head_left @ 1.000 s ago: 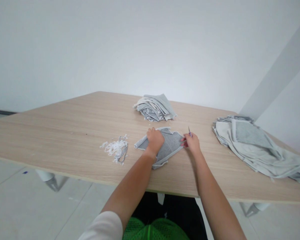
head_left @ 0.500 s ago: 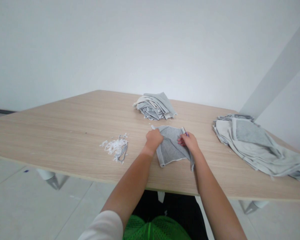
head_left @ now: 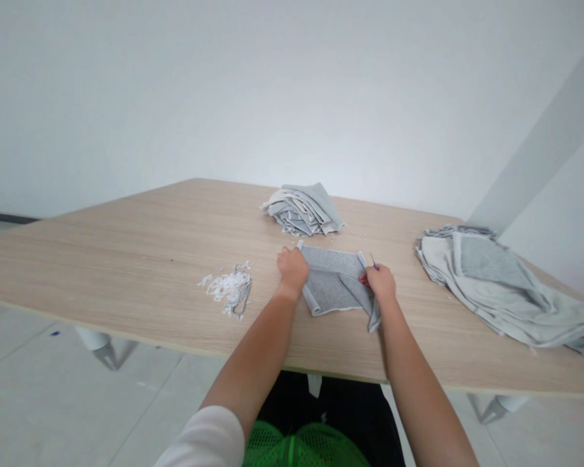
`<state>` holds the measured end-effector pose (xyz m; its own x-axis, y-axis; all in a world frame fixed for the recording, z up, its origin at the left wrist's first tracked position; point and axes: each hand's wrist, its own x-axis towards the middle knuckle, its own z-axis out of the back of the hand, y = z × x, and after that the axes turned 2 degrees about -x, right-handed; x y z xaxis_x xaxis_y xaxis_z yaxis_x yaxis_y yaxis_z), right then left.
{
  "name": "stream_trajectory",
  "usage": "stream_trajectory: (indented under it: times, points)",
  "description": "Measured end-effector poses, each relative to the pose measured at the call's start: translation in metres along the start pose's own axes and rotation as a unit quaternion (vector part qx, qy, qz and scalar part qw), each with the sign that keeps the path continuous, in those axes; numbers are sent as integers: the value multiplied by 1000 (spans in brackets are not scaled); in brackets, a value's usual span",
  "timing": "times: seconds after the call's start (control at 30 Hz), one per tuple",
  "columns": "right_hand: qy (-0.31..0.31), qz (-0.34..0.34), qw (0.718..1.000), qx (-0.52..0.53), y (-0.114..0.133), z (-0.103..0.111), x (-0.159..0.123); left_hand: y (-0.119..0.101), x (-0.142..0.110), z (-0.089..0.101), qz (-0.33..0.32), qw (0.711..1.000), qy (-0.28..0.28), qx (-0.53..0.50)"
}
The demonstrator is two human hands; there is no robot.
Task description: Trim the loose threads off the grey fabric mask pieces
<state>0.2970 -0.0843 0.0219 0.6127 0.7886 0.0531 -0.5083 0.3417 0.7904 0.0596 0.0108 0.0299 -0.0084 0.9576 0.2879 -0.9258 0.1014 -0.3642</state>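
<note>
A grey fabric piece (head_left: 333, 285) with pale edges lies stretched between my hands on the table. My left hand (head_left: 293, 267) is closed on its left edge. My right hand (head_left: 382, 283) is closed at the right edge, gripping the fabric. A slim tool with a purple part (head_left: 374, 263) sticks out above that hand; its lower part is hidden, so its kind cannot be made out. The fabric's lower right corner hangs in a fold below my right hand.
Beyond the fabric rests a stack of grey fabric pieces (head_left: 304, 209). A larger pile of similar fabric (head_left: 503, 282) spreads over the right side of the wooden table (head_left: 126, 259). White and grey thread scraps (head_left: 230, 285) lie left of my left arm. A white wall (head_left: 292, 97) stands behind.
My hands have moved apart, the left one leftward and the right one rightward. The fabric between them is drawn wider and flatter.
</note>
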Motion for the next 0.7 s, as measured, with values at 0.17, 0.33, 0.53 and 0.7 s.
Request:
stream_trajectory:
  times: [0.17,0.33,0.53,0.7]
  points:
    - [-7,-15,1000,-19,-2,5,2,3,10,-7,-122,992,4,-22]
    - [-18,-22,999,-46,-4,11,2,3,11,-21,-114,993,17,3]
    - [-43,-48,994,-91,-5,15,2,11,15,-18,7,999,-29,-34]
    - [-40,-50,993,-101,-5,15,3,17,32,-17,50,991,32,-123]
